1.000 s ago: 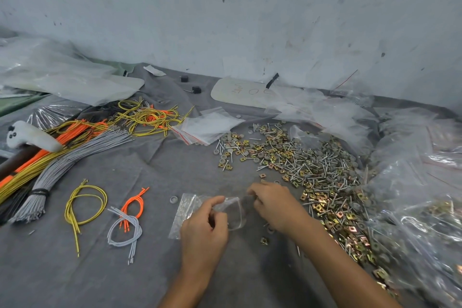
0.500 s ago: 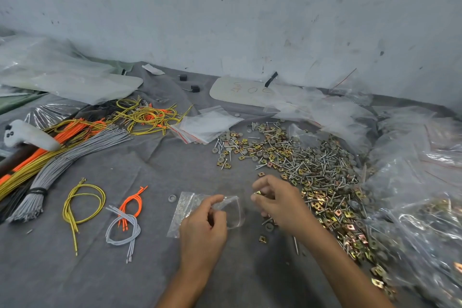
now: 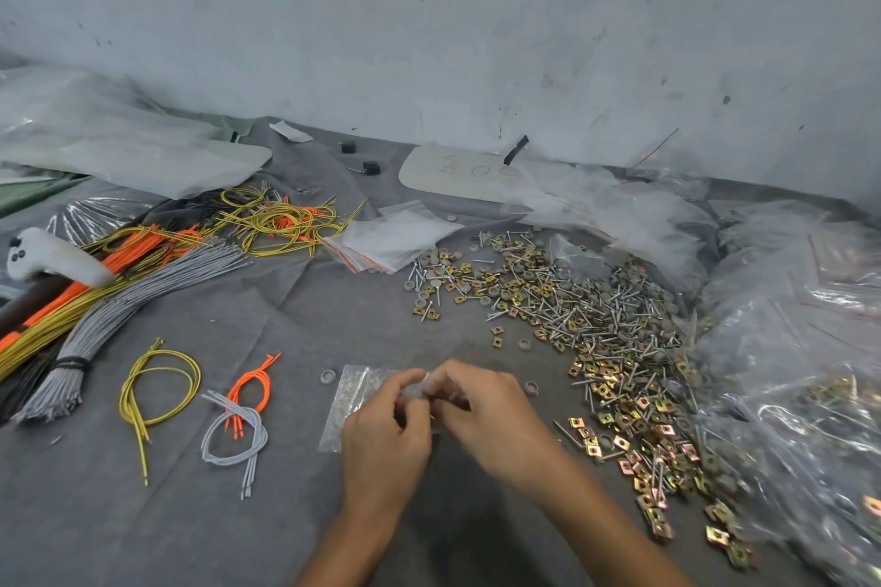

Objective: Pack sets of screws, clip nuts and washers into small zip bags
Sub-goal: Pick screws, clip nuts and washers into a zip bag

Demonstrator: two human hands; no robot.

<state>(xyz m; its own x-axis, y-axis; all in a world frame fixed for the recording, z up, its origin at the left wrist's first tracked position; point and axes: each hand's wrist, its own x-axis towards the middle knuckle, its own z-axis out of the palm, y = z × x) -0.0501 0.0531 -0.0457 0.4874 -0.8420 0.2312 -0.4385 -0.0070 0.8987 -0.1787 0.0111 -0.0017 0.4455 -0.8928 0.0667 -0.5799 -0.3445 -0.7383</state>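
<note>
Bag (image 3: 347, 400) lies flat on the cloth (image 3: 238, 539) just ahead of you, long axis running left to right, mouth at the right end where your hands meet. Your left hand (image 3: 386, 441) pinches that edge. Your right hand (image 3: 481, 415) curls its fingers there too, though what it holds cannot be told. The pile (image 3: 596, 324) lies to the right, nearer your right hand.

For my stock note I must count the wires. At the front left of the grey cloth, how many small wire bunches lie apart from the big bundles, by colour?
Yellow wire bunch: 1
Orange wire bunch: 1
Grey wire bunch: 1
Total: 3
</note>
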